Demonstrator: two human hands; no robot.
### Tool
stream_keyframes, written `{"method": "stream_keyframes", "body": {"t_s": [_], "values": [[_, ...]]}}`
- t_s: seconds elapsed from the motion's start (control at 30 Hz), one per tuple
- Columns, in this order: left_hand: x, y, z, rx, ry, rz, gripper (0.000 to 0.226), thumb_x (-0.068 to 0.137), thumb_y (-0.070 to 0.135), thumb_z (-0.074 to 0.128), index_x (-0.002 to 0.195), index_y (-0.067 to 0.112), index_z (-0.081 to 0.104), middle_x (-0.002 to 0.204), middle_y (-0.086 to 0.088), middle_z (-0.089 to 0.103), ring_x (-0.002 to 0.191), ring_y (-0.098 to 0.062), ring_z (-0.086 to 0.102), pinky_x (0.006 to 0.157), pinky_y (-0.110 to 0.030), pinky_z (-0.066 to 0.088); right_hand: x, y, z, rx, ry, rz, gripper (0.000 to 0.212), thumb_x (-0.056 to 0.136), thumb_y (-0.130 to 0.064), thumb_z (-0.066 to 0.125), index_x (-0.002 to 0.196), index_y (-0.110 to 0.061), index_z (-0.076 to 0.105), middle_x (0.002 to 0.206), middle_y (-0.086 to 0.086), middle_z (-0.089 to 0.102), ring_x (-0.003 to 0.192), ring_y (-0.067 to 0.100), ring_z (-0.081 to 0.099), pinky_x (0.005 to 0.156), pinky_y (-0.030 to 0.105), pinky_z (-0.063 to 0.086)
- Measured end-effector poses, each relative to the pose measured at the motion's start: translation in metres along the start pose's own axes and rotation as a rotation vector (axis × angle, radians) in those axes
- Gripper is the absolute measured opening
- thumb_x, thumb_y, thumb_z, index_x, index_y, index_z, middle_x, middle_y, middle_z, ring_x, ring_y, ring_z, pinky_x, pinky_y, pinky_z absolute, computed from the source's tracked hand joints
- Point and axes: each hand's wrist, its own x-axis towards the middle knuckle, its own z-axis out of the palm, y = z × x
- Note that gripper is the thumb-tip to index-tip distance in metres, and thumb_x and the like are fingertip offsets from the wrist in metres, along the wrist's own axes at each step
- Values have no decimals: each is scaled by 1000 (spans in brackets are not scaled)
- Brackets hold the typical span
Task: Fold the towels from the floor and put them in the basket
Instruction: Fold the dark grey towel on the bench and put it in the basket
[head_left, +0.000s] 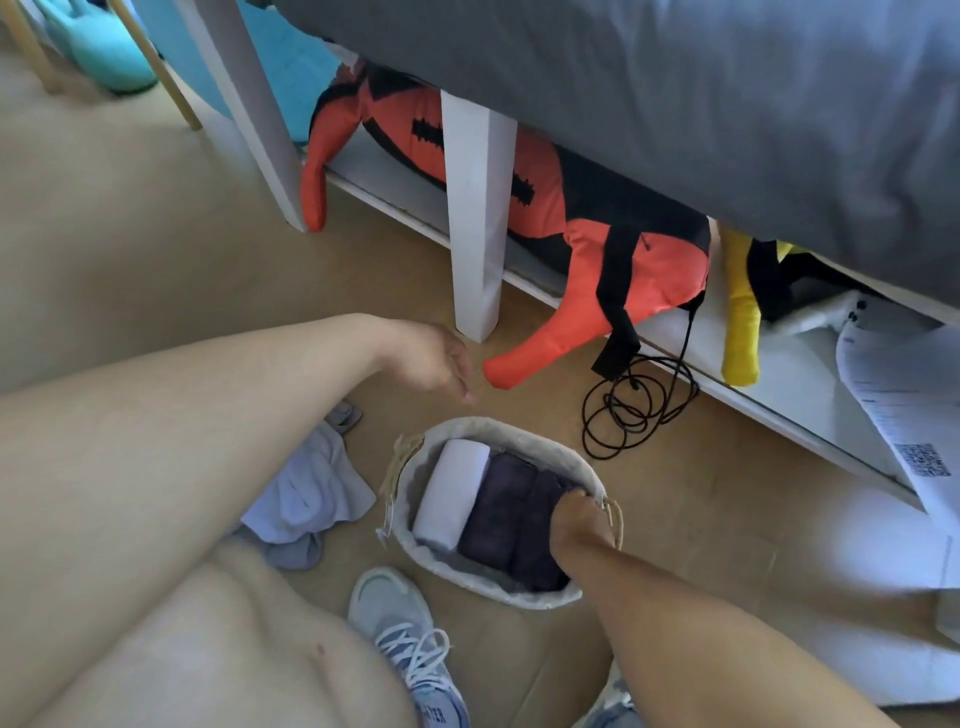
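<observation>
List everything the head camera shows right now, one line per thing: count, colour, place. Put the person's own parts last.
basket: one, white, on the floor at centre.
folded towels: three in the basket, one white at its left, two dark purple beside it.
loose towels: a pale blue-grey heap on the floor left of the basket; count unclear.
plush toy: one, orange and black, under the bed.
yellow toy: one, under the bed at right.
cable: one, black, coiled on the floor.
bed cover: one, grey, at top.
papers: white, printed, at right.
shoes: light blue, at bottom.
left hand: relaxed, above the floor, holding nothing.
right hand: inside the basket on a purple towel; grip hidden.
</observation>
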Motion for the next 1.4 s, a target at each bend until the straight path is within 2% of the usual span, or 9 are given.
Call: {"method": "stream_keyframes", "body": {"t_s": [0.2,0.43,0.53,0.67,0.73,0.87,1.03,1.2,1.4], "values": [[5,-1,1,7,-5,-5,44,88,39,73,128,26,61,118,7,63,110,-15,60,101,-30,47,3,0,-13,-401,1,-495,35,95,-6,25,124,-18,41,130,10,53,116,32,53,80,37,39],[9,-9,2,-30,36,-25,37,88,35,73,123,28,65,119,7,69,111,-15,62,102,-33,50,7,6,6,-612,-240,-366,85,91,-18,61,158,-8,10,160,12,20,146,34,29,119,39,28],[7,-11,3,-21,25,-36,37,89,34,72,125,27,64,120,6,68,113,-17,62,104,-33,49,10,-4,-3,-709,-246,-418,68,93,-17,57,154,-10,28,155,11,32,140,33,38,113,39,37],[4,-17,1,-45,26,-59,39,89,33,72,126,25,63,119,-1,70,108,-20,65,101,-33,50,9,-20,-34,-915,243,-798,42,86,-8,45,123,-17,63,124,6,59,117,30,48,96,39,40],[2,-19,-2,-68,27,-65,40,89,32,72,127,24,62,119,-1,69,106,-18,67,100,-33,50,11,-20,-48,-897,338,-707,39,85,-11,47,119,-20,63,119,4,60,114,29,48,95,41,39],[-3,-25,-6,-94,37,-76,38,90,32,70,126,25,60,107,5,69,103,-15,68,96,-29,49,21,1,-62,-475,134,-143,23,96,-24,51,113,-15,63,97,5,63,91,25,61,76,36,51],[-6,-37,-8,-119,56,-107,37,90,29,69,126,24,62,107,6,70,102,-14,69,91,-28,50,23,17,-55,-368,58,-178,25,98,-40,50,99,-18,62,96,7,66,87,28,65,68,32,51],[-6,-35,-6,-149,68,-101,34,90,27,69,124,24,63,105,6,68,104,-16,69,91,-27,49,28,20,-42,-240,36,16,25,98,-19,42,99,-9,65,86,11,67,69,32,71,53,37,62],[-9,-35,-6,-159,74,-89,35,91,28,69,124,24,62,98,11,66,102,-15,68,87,-25,48,17,-3,-43,23,-76,149,29,100,-7,32,111,0,57,108,21,61,47,35,69,35,27,49]]}}
